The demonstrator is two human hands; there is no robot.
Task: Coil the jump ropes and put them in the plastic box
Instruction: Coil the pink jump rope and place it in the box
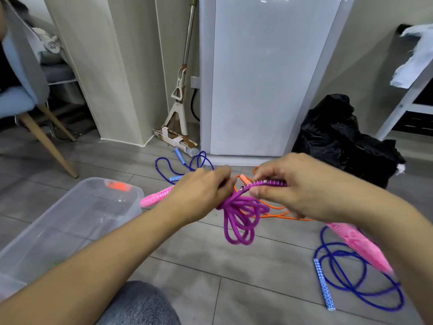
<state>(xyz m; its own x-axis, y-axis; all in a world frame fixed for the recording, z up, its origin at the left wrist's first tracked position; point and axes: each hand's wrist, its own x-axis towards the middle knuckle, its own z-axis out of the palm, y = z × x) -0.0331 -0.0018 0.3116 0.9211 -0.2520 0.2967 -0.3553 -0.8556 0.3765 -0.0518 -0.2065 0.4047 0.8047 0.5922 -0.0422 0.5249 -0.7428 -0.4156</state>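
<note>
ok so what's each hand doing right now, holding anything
Left hand: fingers curled round the gathered purple rope coil, holding it.
Right hand: fingers pinch a length of the same purple rope running across to the left hand.

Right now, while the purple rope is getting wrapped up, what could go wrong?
The purple rope's loops hang loose below the left hand and right hand; if a grip slips, the coil could spring open. The dangling loops might also catch the orange rope lying right underneath. And the pink handle near the plastic box could snag its rim going in.
</note>
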